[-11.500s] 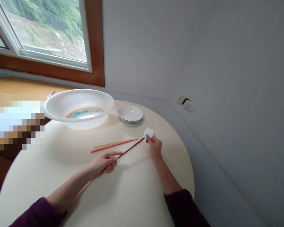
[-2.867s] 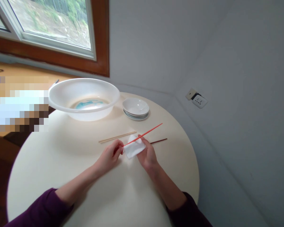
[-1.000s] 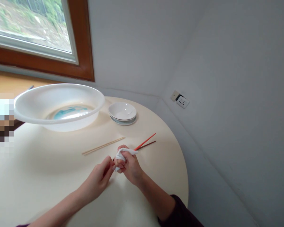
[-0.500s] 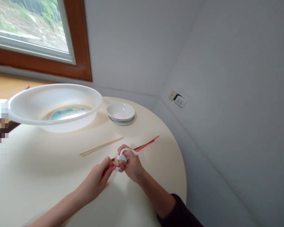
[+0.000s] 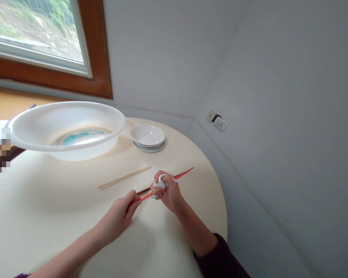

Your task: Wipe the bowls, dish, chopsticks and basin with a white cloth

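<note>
"Grip status, pls?"
"L hand (image 5: 126, 210) pinches the slim red chopstick (image 5: 147, 196) by one end — R hand (image 5: 170, 194) clenches soft, crumpled white cloth (image 5: 160, 183) round its middle."
"Stick's where?"
"Over the smooth, curved-edge table (image 5: 118, 251) — nr a dk brown stick (image 5: 144, 191)."

On the table (image 5: 60, 208) at left of frame, have the basin (image 5: 84, 152) with stacked dishes (image 5: 147, 136) just right of it. Have 2 parallel chopsticks (image 5: 124, 178) before both, left of center, plus 1 chopstick (image 5: 143, 191) just behind the held chopstick (image 5: 146, 196). Hold the latter in left hand (image 5: 127, 208), slanting up rightward through cloth (image 5: 160, 183) in right hand (image 5: 170, 193).
</note>
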Action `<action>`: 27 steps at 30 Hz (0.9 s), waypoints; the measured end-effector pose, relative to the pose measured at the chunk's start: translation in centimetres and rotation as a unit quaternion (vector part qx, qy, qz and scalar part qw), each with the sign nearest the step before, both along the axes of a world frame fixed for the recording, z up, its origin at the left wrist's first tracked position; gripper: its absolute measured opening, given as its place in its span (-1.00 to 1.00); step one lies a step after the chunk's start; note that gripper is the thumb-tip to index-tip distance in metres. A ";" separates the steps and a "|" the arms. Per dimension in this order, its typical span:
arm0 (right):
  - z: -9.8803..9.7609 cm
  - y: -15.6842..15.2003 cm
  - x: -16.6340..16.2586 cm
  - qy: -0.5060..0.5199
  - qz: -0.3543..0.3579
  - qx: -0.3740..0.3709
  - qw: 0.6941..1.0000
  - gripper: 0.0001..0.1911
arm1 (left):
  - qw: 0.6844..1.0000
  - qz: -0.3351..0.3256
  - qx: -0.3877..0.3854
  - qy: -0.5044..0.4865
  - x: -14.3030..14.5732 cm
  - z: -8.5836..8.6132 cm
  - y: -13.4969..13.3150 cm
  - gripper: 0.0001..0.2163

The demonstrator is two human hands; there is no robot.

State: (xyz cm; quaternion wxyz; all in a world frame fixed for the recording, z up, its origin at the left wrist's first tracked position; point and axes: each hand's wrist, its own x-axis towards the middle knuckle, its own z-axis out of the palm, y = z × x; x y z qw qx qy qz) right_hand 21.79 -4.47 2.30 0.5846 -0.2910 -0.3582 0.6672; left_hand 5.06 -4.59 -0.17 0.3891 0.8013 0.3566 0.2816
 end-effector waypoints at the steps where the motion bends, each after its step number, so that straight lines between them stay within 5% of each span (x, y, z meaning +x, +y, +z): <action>1: 0.0 0.1 0.2 0.001 -0.006 0.006 1.000 -0.90 | 1.000 0.000 -0.002 0.004 0.0 0.0 0.0 -0.79; 27: -0.9 1.9 5.8 0.018 -0.156 -0.027 0.987 -0.85 | 0.997 0.033 0.020 0.061 -0.9 -0.6 0.4 -0.80</action>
